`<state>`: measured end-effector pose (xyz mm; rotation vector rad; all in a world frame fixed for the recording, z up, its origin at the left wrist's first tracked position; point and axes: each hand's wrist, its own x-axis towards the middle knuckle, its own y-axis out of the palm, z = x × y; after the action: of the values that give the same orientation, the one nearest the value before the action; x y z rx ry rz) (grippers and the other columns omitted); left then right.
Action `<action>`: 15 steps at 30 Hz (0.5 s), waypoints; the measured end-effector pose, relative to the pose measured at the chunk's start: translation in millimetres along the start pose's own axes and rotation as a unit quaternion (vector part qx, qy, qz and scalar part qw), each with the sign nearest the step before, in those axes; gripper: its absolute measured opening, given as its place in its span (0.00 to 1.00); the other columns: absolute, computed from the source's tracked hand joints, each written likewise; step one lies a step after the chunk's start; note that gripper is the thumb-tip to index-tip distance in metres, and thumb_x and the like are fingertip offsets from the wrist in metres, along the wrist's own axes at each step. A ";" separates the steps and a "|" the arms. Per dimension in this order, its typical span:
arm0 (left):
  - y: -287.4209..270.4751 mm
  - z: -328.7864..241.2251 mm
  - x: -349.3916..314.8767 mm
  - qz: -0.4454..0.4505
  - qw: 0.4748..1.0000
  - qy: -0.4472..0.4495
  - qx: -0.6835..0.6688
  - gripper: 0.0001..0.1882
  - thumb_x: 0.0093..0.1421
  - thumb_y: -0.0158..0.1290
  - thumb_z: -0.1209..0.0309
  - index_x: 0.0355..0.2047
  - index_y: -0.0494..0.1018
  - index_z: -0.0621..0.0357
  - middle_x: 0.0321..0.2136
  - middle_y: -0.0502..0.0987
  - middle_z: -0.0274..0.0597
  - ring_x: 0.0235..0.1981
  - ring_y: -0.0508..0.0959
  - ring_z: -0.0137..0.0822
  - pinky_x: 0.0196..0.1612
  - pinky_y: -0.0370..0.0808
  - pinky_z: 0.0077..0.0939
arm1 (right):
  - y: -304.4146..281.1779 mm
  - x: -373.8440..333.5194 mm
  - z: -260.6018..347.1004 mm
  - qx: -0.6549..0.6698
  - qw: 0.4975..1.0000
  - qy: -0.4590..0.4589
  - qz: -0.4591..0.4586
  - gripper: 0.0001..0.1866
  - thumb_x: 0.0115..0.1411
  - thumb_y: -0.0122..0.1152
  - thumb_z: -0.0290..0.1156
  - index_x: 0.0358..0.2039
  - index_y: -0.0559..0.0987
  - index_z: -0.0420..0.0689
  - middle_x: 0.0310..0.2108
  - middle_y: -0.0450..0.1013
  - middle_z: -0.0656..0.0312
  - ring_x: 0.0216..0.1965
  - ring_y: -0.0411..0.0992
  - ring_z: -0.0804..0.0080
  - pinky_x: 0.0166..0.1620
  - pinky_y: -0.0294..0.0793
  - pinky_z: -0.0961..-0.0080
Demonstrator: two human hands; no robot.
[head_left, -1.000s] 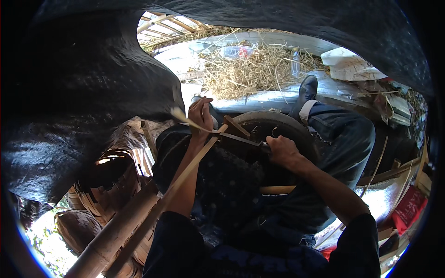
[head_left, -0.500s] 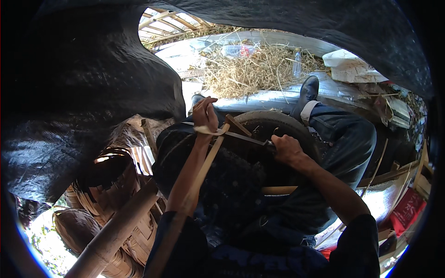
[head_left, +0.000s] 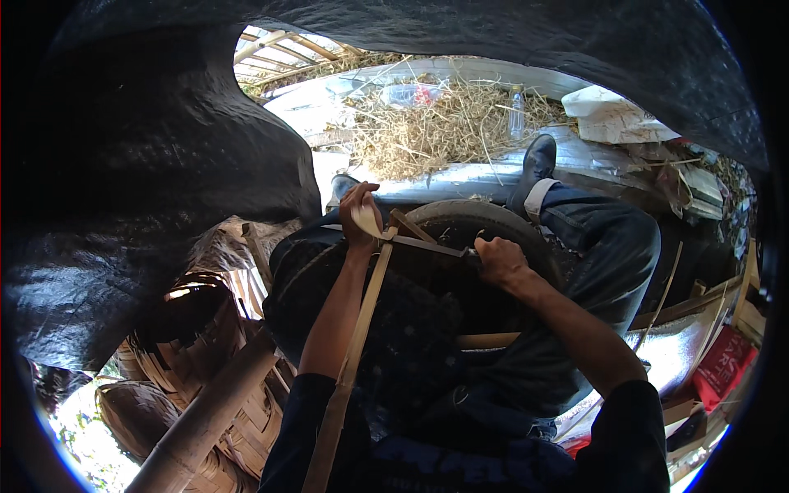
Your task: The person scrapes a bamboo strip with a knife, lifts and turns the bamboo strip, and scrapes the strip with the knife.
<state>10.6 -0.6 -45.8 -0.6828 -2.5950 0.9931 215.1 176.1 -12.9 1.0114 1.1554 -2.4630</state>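
A long-bladed knife (head_left: 429,245) lies across the front of my lap. My right hand (head_left: 503,264) is closed round its handle, and the blade runs left toward my other hand. A long pale bamboo strip (head_left: 362,329) slopes from the lower edge up to the blade. There a thin layer, the peeled bamboo shaving (head_left: 367,220), splits off and curls up against the palm of my left hand (head_left: 357,207). That hand's fingers are bent round it and partly hidden. A short wooden piece (head_left: 413,223) slants behind the blade.
A dark tyre (head_left: 485,212) stands between my legs. Woven bamboo baskets (head_left: 185,329) and a thick bamboo pole (head_left: 205,411) are at left. Shavings (head_left: 427,135) and a plastic bottle (head_left: 516,113) lie beyond my feet. Black sheeting (head_left: 156,148) hangs at left and overhead.
The shaving, earlier lying across my left wrist, now curls up against the palm. My left fingers are more bent. The right hand keeps hold of the knife; the whole view has shifted slightly.
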 end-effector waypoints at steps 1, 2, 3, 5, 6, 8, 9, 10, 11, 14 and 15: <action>-0.9 2.8 -1.5 -0.002 1.000 0.022 -0.006 0.11 0.52 0.43 0.69 0.27 0.71 0.65 0.25 0.74 0.52 0.34 0.73 0.49 0.39 0.67 0.35 | 0.2 0.7 1.5 0.000 1.000 0.002 0.003 0.09 0.45 0.53 0.33 0.25 0.70 0.42 0.22 0.71 0.47 0.29 0.72 0.51 0.33 0.73 0.59; -1.0 7.5 -2.1 0.001 1.000 -0.007 0.001 0.16 0.56 0.40 0.64 0.27 0.71 0.66 0.25 0.73 0.53 0.34 0.73 0.50 0.39 0.67 0.36 | 0.6 1.5 2.7 0.001 1.000 0.004 0.005 0.09 0.45 0.53 0.33 0.25 0.70 0.42 0.23 0.71 0.47 0.29 0.72 0.51 0.33 0.73 0.59; 0.1 6.6 -1.8 0.000 1.000 -0.006 0.000 0.16 0.56 0.40 0.64 0.27 0.71 0.66 0.25 0.73 0.53 0.34 0.73 0.50 0.39 0.67 0.36 | 1.4 2.2 1.4 0.000 1.000 0.005 0.005 0.09 0.45 0.53 0.33 0.25 0.70 0.42 0.23 0.71 0.47 0.29 0.72 0.51 0.33 0.73 0.59; 2.5 4.7 -1.8 0.009 1.000 -0.017 0.006 0.21 0.58 0.35 0.60 0.28 0.71 0.66 0.25 0.73 0.55 0.34 0.73 0.52 0.39 0.67 0.38 | 3.9 4.2 -1.7 -0.008 1.000 0.005 0.009 0.09 0.45 0.53 0.32 0.26 0.70 0.41 0.23 0.71 0.46 0.29 0.72 0.51 0.33 0.73 0.60; 4.6 5.1 0.4 -0.006 1.000 0.014 0.018 0.21 0.58 0.36 0.60 0.27 0.72 0.65 0.24 0.73 0.53 0.32 0.73 0.51 0.37 0.68 0.37 | 4.5 5.4 -2.3 -0.010 1.000 0.005 0.008 0.09 0.45 0.53 0.32 0.26 0.70 0.41 0.23 0.71 0.46 0.29 0.72 0.51 0.33 0.73 0.60; 9.1 4.1 -1.0 -0.006 0.999 -0.001 0.037 0.18 0.56 0.36 0.64 0.25 0.72 0.64 0.23 0.74 0.51 0.30 0.74 0.47 0.35 0.68 0.34 | 5.2 7.5 -3.2 -0.013 1.000 0.017 0.001 0.09 0.44 0.53 0.31 0.27 0.71 0.41 0.23 0.71 0.46 0.30 0.72 0.51 0.34 0.73 0.60; 11.6 3.9 -2.5 -0.003 0.998 -0.018 0.056 0.16 0.54 0.36 0.68 0.24 0.73 0.64 0.22 0.75 0.48 0.27 0.75 0.42 0.33 0.69 0.31 | 3.7 8.4 -3.5 -0.014 1.000 0.018 0.001 0.09 0.44 0.53 0.31 0.27 0.71 0.41 0.23 0.71 0.46 0.30 0.72 0.51 0.34 0.73 0.60; 12.9 5.2 -1.4 0.004 0.999 -0.012 0.051 0.15 0.53 0.36 0.69 0.24 0.73 0.64 0.22 0.75 0.48 0.28 0.75 0.43 0.34 0.69 0.31 | 1.1 10.3 -4.0 -0.012 1.000 0.010 0.001 0.09 0.43 0.54 0.30 0.27 0.71 0.41 0.24 0.71 0.45 0.30 0.72 0.51 0.34 0.73 0.60; 14.8 6.0 -0.9 0.004 0.999 -0.012 0.049 0.15 0.53 0.36 0.69 0.24 0.73 0.64 0.22 0.75 0.48 0.28 0.75 0.43 0.34 0.69 0.31 | -0.4 11.1 -5.3 -0.011 1.000 0.002 0.001 0.09 0.43 0.54 0.29 0.27 0.71 0.40 0.24 0.71 0.45 0.30 0.72 0.51 0.34 0.73 0.61; 18.4 14.9 -1.8 -0.010 0.997 0.030 0.066 0.17 0.54 0.35 0.68 0.23 0.72 0.63 0.22 0.74 0.47 0.27 0.74 0.44 0.33 0.68 0.32 | 2.5 12.1 -9.4 -0.005 1.000 0.005 0.000 0.09 0.42 0.54 0.27 0.27 0.71 0.40 0.24 0.71 0.44 0.30 0.72 0.50 0.34 0.73 0.61; 22.4 18.8 -2.4 -0.012 0.997 0.031 0.065 0.17 0.54 0.35 0.68 0.23 0.72 0.63 0.22 0.74 0.47 0.27 0.74 0.44 0.33 0.68 0.32 | 4.1 13.4 -10.3 -0.007 1.000 0.005 -0.002 0.09 0.42 0.54 0.27 0.27 0.71 0.40 0.24 0.71 0.44 0.30 0.72 0.50 0.34 0.73 0.61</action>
<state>12.2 2.4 -74.9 -0.6385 -2.4547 1.1028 212.3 182.0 -29.0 1.0191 1.1773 -2.4523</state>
